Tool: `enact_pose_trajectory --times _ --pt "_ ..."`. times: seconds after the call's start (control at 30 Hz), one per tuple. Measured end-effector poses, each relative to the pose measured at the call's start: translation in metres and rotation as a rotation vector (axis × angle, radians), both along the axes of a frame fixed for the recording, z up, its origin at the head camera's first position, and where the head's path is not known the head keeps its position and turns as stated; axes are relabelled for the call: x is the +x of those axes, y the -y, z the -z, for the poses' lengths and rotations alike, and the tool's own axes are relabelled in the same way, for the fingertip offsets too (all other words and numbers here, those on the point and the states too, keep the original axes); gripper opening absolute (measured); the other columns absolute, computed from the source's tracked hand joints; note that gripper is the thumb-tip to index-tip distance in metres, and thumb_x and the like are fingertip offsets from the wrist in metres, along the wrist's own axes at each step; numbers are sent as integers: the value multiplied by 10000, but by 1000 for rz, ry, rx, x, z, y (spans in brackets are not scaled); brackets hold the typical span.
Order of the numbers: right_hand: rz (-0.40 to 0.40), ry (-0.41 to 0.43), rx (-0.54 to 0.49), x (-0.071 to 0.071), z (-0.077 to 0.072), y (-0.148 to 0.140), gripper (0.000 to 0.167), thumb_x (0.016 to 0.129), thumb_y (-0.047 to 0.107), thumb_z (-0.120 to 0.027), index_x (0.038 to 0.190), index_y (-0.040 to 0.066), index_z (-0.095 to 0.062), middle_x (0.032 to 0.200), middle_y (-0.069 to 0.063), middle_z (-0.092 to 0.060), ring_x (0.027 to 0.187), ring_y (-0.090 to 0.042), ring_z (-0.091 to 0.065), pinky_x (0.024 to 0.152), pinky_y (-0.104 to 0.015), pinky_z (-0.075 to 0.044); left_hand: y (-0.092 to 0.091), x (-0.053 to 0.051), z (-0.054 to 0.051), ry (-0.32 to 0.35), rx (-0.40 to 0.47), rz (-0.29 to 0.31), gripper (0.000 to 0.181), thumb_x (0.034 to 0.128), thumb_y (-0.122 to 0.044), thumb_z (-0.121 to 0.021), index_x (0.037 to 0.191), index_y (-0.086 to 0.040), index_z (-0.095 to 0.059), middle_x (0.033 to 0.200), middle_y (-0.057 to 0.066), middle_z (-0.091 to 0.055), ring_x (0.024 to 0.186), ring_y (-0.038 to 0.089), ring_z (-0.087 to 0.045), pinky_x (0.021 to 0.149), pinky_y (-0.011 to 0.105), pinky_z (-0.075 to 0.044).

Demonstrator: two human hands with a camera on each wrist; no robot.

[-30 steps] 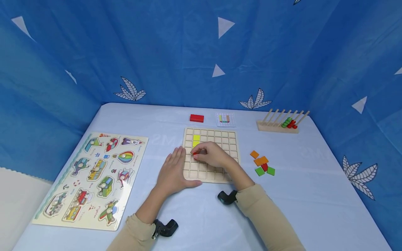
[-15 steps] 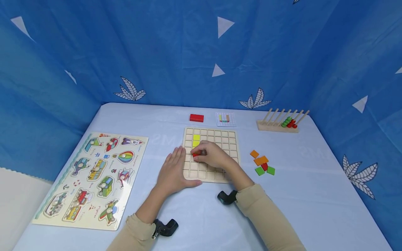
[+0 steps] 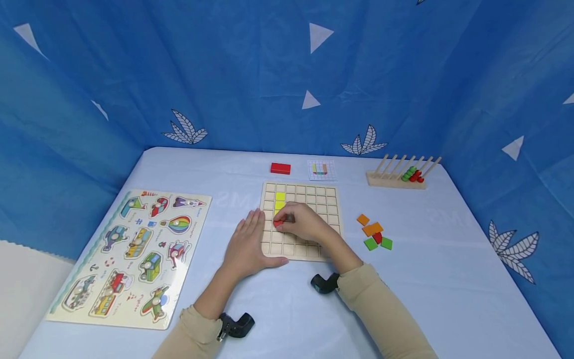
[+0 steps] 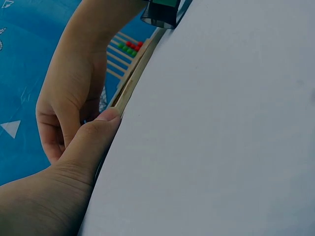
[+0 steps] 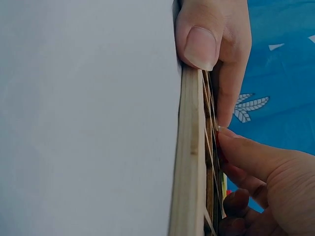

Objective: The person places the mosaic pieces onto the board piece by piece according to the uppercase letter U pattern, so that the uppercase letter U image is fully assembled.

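A square wooden grid board (image 3: 289,251) lies mid-table. Two yellow tiles (image 3: 280,196) show in its second column from the left. My right hand (image 3: 305,223) pinches a small red piece (image 3: 278,224) between thumb and fingers, just below the yellow tiles; the fingers partly cover it. In the right wrist view, that red piece (image 5: 221,150) is mostly hidden behind my thumb. My left hand (image 3: 245,247) lies with straight fingers along the board's left edge. Its thumb (image 5: 199,44) touches the near edge in the right wrist view.
Right of the board lie orange tiles (image 3: 372,230), green tiles (image 3: 370,244) and a red piece (image 3: 377,238). Behind it are a red block (image 3: 280,169) and a pattern card (image 3: 329,175). A bead-and-peg stand (image 3: 395,182) stands back right. A vehicle puzzle (image 3: 172,279) lies left.
The red piece has shifted and turned slightly in my right fingers over the same part of the board. My left hand has stayed in place.
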State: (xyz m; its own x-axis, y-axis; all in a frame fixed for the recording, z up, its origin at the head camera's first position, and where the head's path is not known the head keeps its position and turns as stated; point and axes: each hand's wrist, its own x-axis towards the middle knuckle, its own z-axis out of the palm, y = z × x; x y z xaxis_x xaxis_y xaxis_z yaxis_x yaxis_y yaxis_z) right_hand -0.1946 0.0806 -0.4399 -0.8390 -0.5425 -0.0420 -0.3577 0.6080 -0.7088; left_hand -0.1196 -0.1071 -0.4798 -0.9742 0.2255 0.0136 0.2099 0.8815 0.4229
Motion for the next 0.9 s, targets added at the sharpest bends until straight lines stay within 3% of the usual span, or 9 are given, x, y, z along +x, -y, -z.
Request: enact_pose_trajectory --times 0.37,0.9 --pt "-2 -1 28 1 -4 0 130 860 188 -784 990 195 -780 940 99 -664 885 -92 -582 826 -258 -503 0 1 -4 -3 16 3 1360 640 -848 -665 1578 -14 -142 1669 123 -129 1563 263 -86 1266 471 -114" --pt "13 0 48 2 -4 -1 133 863 182 -780 994 188 -760 947 87 -661 895 -107 -581 826 -255 -512 -1 1 -2 -2 1 1 1354 645 -852 -654 1580 -21 -137 1670 118 -124 1564 256 -75 1267 468 -113"
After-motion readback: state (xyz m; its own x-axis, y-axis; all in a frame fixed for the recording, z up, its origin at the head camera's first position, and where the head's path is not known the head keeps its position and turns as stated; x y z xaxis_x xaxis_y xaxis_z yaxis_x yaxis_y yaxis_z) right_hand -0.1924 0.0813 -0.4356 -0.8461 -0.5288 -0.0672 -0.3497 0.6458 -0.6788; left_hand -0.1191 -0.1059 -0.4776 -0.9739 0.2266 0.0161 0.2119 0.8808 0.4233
